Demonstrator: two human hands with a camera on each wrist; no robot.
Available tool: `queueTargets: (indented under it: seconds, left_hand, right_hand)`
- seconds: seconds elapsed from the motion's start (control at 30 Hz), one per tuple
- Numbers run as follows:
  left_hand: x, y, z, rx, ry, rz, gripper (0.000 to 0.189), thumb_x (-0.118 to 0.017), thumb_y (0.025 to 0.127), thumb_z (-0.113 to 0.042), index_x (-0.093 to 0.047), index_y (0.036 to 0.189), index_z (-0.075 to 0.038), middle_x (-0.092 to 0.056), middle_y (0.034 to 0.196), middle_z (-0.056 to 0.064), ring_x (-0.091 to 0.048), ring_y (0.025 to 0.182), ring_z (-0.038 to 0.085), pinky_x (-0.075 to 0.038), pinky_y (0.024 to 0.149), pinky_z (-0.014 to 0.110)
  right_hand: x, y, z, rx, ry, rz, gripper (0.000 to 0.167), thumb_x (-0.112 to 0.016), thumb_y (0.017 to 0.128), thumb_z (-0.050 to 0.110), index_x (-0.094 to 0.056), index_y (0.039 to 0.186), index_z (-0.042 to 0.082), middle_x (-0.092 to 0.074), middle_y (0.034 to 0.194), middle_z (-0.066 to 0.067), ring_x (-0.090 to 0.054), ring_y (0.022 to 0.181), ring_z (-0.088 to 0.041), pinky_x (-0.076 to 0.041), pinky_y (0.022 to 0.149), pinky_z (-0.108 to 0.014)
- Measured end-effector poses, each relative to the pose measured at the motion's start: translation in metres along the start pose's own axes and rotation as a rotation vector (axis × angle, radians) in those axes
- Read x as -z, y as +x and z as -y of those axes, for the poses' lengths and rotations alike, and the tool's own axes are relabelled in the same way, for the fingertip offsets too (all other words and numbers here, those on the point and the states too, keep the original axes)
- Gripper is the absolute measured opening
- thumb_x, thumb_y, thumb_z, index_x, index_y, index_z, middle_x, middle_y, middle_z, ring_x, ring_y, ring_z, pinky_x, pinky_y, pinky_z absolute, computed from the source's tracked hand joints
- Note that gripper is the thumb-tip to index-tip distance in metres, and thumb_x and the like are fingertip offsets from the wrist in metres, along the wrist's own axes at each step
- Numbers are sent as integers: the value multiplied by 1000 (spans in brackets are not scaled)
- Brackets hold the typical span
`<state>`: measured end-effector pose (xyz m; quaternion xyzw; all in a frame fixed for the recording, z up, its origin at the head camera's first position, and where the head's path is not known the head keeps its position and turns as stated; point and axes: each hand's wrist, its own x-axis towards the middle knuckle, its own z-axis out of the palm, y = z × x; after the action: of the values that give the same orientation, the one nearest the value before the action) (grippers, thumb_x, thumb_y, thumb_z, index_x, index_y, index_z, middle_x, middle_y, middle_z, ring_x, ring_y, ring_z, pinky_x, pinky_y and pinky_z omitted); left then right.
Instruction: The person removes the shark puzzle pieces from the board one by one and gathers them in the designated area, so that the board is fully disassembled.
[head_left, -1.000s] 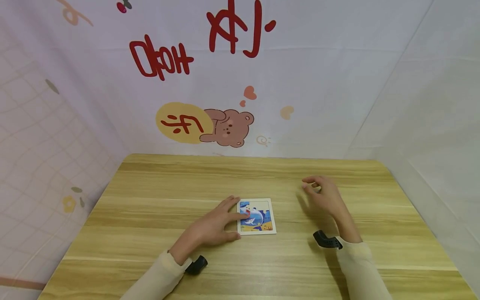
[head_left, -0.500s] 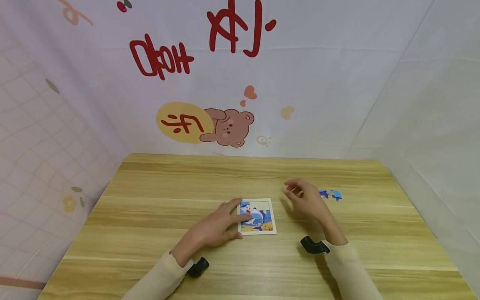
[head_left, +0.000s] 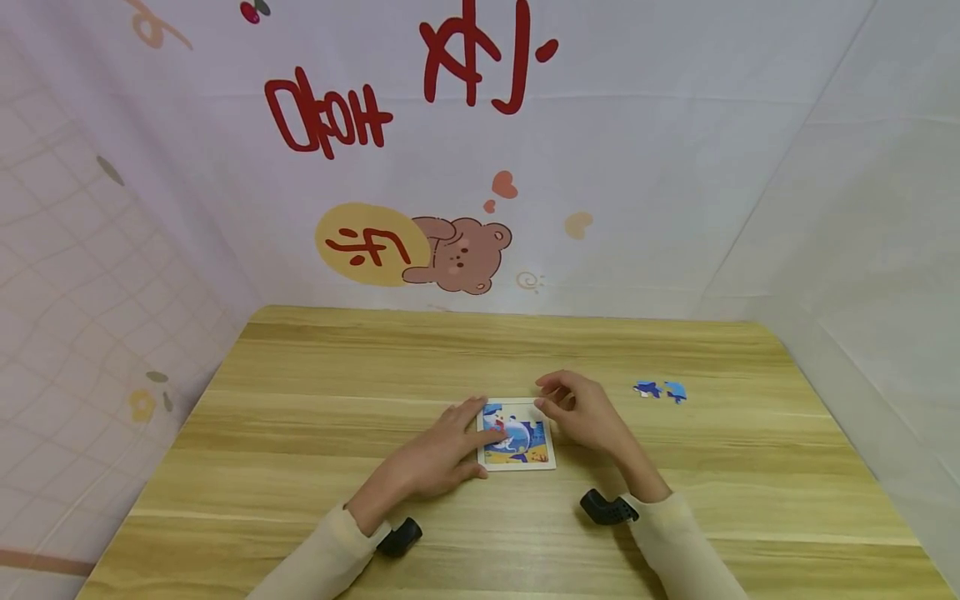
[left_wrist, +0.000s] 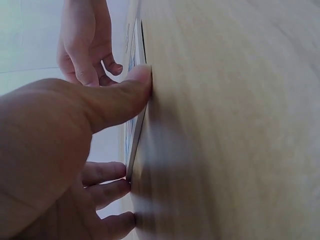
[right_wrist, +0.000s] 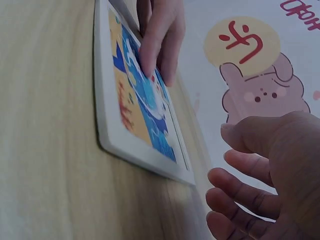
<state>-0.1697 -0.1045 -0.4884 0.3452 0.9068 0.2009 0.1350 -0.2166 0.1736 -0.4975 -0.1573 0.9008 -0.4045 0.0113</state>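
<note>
A small jigsaw puzzle of a sea scene lies in a white frame (head_left: 525,467) on the table, with a pale bare patch at its upper right. My left hand (head_left: 442,450) rests spread over its left side. The index finger presses on the picture, the thumb touches the near edge, and other fingers lie at the far left corner. My right hand (head_left: 588,412) hovers by the upper right corner, fingers loosely bent. In the right wrist view, the right hand (right_wrist: 280,175) shows nothing between thumb and fingers, just beyond the frame rim (right_wrist: 142,155).
Two loose blue puzzle pieces, one dark (head_left: 647,389) and one lighter (head_left: 677,390), lie to the right of my right hand. Behind the wooden table (head_left: 360,350) hangs a white printed cloth (head_left: 645,167) with a bear and red lettering.
My right hand has moved left from over the loose pieces to the frame's upper right corner, uncovering both pieces. The left hand has stayed on the puzzle.
</note>
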Motion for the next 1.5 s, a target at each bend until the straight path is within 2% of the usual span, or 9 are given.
queueTargets:
  seconds: [0.43,0.6,0.8,0.97,1.3,1.5]
  left_hand:
    - [-4,3,-5,-50,-6,-32,53,-68,98,-38,-56,148,-28,-25,169,17,-19,159,32,-18,126,62]
    - [-5,3,-6,-65,-8,-47,51,-69,97,-38,-59,146,-25,-27,167,18,-22,158,33,-19,125,63]
    - [-6,3,-2,-81,15,-66,51,-69,96,-41,-60,144,-27,-29,167,18,-24,157,33,-21,125,62]
    - [-7,3,0,-83,24,-77,51,-70,95,-43,-62,143,-28,-30,166,18,-27,156,32,-25,124,59]
    - [-7,2,-1,-61,28,-77,50,-70,94,-45,-63,141,-30,-30,166,15,-29,154,35,-27,123,57]
    - [-6,2,-2,-56,26,-70,50,-70,94,-45,-63,141,-31,-30,166,15,-28,154,35,-27,124,57]
  right_hand:
    - [-19,-4,17,79,1,39,22,-77,93,18,-73,113,10,-71,102,-1,-61,89,-13,-55,75,-28]
    - [-27,-5,20,98,-50,84,13,-76,93,19,-75,106,14,-69,100,0,-59,86,-13,-52,73,-25]
    - [-34,-7,21,96,-100,79,5,-77,92,20,-77,96,18,-65,99,1,-56,88,-14,-49,77,-28]
    - [-40,-7,19,89,-144,56,7,-77,92,25,-78,94,18,-64,99,3,-54,91,-12,-47,81,-31]
    - [-43,-8,22,102,-124,18,4,-79,90,18,-76,90,21,-67,95,7,-55,86,-11,-47,77,-27]
    - [-43,-9,22,76,-41,22,8,-80,89,16,-74,93,20,-69,84,9,-59,77,-6,-50,71,-22]
